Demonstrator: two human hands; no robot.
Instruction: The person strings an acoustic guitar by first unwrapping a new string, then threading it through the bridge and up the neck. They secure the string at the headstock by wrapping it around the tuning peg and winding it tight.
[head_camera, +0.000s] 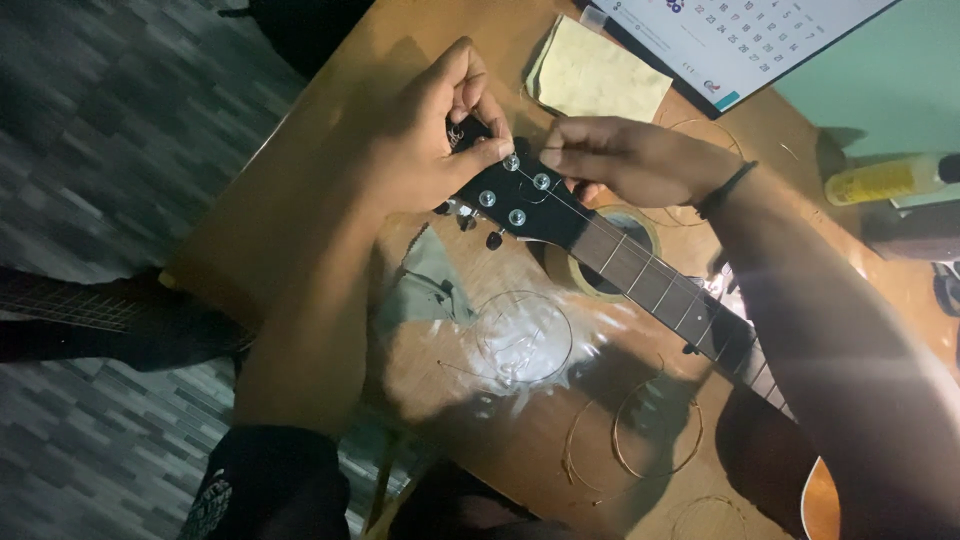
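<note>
Over the headstock (505, 195), my left hand (440, 120) pinches a tuning post (511, 162), steadying it; my right hand (625, 160), fingertips together, keeps the string (560, 195) taut.

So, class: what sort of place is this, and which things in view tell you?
Probably a home or small workshop table used for guitar restringing: a guitar headstock lies on the wooden table, with coiled strings, a tape roll and a desk calendar.
</note>
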